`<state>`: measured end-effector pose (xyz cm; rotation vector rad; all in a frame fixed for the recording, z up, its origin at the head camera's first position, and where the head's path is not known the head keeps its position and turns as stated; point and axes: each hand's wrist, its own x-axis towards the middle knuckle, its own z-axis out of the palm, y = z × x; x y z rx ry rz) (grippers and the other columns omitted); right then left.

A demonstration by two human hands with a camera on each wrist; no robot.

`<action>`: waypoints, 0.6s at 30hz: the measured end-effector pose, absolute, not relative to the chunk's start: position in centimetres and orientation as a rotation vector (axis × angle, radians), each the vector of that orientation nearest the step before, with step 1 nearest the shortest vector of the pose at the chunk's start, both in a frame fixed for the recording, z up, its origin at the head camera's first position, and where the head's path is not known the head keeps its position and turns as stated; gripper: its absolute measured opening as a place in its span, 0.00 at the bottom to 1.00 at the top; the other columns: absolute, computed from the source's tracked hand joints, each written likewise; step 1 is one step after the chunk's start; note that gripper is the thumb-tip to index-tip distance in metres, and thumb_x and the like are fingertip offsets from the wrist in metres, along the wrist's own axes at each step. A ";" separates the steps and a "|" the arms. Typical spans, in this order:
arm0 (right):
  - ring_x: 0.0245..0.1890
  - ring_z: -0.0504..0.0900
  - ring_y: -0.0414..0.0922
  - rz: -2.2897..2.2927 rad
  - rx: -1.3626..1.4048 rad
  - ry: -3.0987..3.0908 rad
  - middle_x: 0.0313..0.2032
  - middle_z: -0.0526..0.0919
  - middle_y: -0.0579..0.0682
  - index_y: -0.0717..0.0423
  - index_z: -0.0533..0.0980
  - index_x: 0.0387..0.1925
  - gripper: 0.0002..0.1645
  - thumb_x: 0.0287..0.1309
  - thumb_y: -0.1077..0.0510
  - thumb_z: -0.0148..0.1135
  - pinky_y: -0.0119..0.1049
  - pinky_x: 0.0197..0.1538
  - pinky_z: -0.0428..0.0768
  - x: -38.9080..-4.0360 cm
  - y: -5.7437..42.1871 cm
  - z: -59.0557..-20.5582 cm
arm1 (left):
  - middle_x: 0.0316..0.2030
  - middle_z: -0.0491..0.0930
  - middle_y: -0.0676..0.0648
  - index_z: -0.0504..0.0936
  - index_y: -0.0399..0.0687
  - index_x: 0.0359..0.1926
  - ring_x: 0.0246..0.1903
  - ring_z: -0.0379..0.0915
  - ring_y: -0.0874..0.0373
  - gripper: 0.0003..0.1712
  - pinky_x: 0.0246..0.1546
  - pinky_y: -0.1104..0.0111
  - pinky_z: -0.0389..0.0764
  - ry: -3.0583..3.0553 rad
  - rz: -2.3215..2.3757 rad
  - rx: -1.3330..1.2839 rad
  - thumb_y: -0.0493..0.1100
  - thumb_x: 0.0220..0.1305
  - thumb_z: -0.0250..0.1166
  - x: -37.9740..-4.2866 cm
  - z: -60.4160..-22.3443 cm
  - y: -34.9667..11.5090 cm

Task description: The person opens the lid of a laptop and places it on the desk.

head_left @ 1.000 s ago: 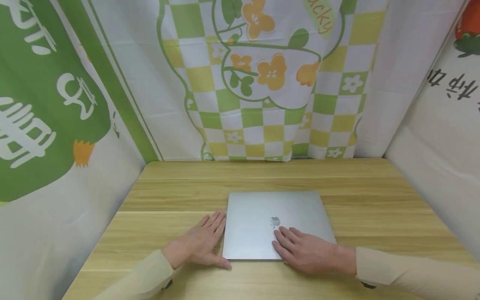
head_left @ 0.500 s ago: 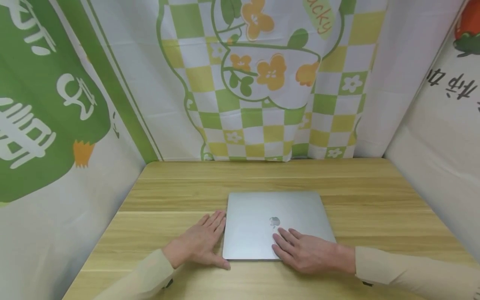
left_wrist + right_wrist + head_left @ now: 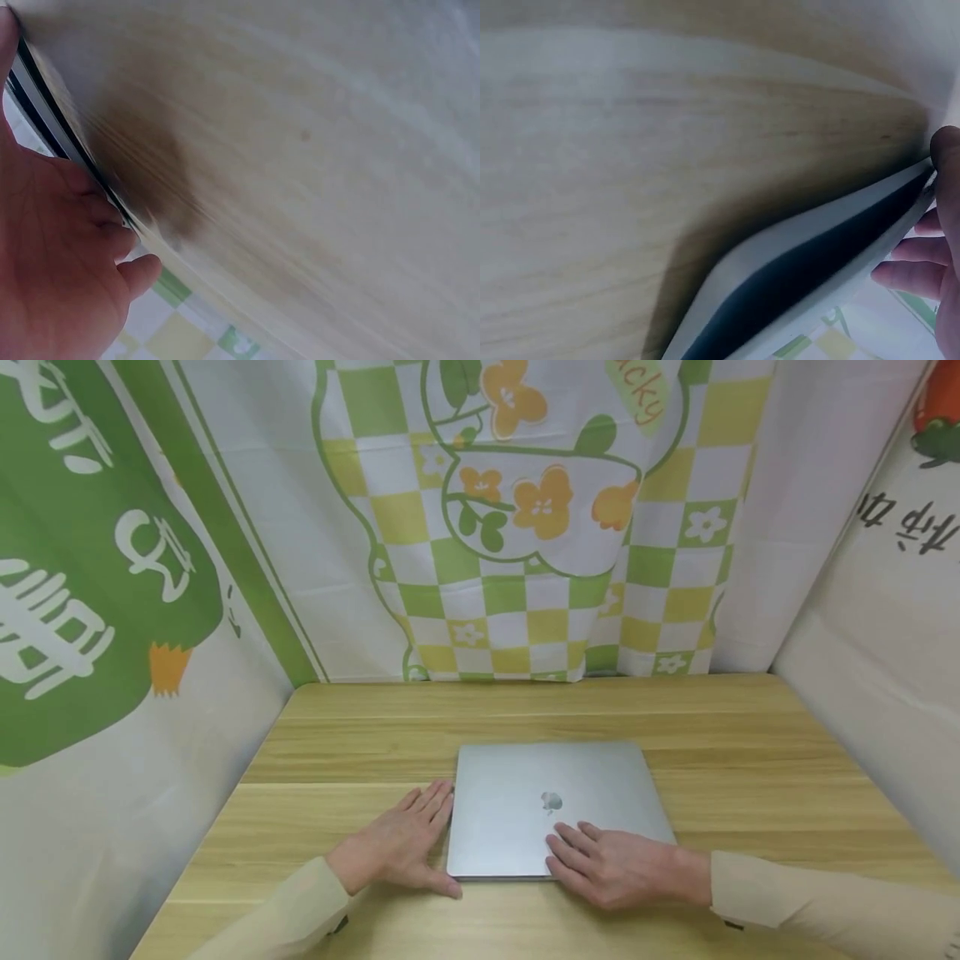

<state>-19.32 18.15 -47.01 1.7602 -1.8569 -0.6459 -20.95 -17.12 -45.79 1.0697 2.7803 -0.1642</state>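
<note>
L hand (image 3: 397, 847): fingers straight, laid along L side of laptop (image 3: 502, 810), thumb by its near L corner. Laptop's approx mid-counter (image 3: 360, 718), base flat; thin, silver-gray, smooth, rounded corners, w/ shiny apple logo (image 3: 551, 802) ctr of lid (image 3: 585, 768). R wrist view: dark gap (image 3: 802, 266) btwn lid & base, so lid's up a crack. R hand (image 3: 611, 864) pinches lid's near edge, fingers on top, thumb at edge.
</note>
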 end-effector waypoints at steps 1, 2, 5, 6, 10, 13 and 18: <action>0.56 0.82 0.51 -0.631 1.760 -1.851 0.57 0.82 0.56 0.57 0.71 0.62 0.29 0.77 0.58 0.23 0.39 0.49 0.86 -19.4 18.1 -47.0 | 0.76 0.45 0.33 0.50 0.32 0.75 0.76 0.43 0.41 0.74 0.75 0.49 0.54 2.781 -0.166 1.071 0.89 0.47 0.46 -21.0 -45.8 -17.1; 0.56 0.83 0.51 -0.611 1.759 -1.841 0.56 0.82 0.56 0.57 0.72 0.61 0.29 0.77 0.58 0.24 0.39 0.48 0.86 -19.4 18.1 -47.0 | 0.76 0.45 0.33 0.50 0.33 0.75 0.76 0.43 0.41 0.74 0.75 0.49 0.54 2.782 -0.166 1.070 0.89 0.47 0.46 -21.0 -45.7 -17.1; 0.54 0.84 0.51 -0.559 1.752 -1.812 0.54 0.83 0.56 0.57 0.72 0.59 0.28 0.76 0.59 0.25 0.39 0.46 0.87 -19.5 18.1 -47.1 | 0.76 0.45 0.34 0.50 0.33 0.75 0.77 0.43 0.42 0.74 0.75 0.50 0.54 2.786 -0.161 1.069 0.89 0.47 0.45 -21.0 -45.8 -17.1; 0.53 0.84 0.51 -0.546 1.749 -1.803 0.53 0.84 0.56 0.57 0.73 0.58 0.28 0.76 0.60 0.25 0.39 0.46 0.87 -19.5 18.1 -47.1 | 0.77 0.44 0.34 0.50 0.33 0.75 0.77 0.43 0.42 0.74 0.75 0.50 0.53 2.785 -0.160 1.066 0.89 0.47 0.45 -21.0 -45.8 -17.1; 0.52 0.85 0.50 -0.526 1.734 -1.794 0.53 0.84 0.56 0.56 0.73 0.58 0.27 0.76 0.60 0.26 0.38 0.45 0.87 -19.5 18.0 -47.3 | 0.77 0.42 0.35 0.48 0.34 0.75 0.77 0.41 0.43 0.74 0.76 0.51 0.52 2.782 -0.165 1.056 0.89 0.47 0.45 -21.1 -45.8 -17.1; 0.51 0.85 0.49 -0.509 1.723 -1.800 0.53 0.83 0.55 0.55 0.72 0.58 0.26 0.77 0.59 0.26 0.36 0.44 0.86 -19.5 18.0 -47.5 | 0.77 0.42 0.35 0.48 0.34 0.75 0.77 0.40 0.43 0.74 0.76 0.52 0.51 2.782 -0.175 1.054 0.89 0.47 0.43 -21.1 -45.9 -17.1; 0.53 0.84 0.47 -0.445 1.706 -1.855 0.54 0.82 0.53 0.54 0.72 0.57 0.25 0.77 0.59 0.26 0.34 0.45 0.86 -19.5 18.2 -47.8 | 0.77 0.43 0.35 0.49 0.33 0.75 0.77 0.42 0.43 0.74 0.76 0.52 0.52 2.796 -0.191 1.067 0.89 0.47 0.43 -21.0 -45.9 -17.2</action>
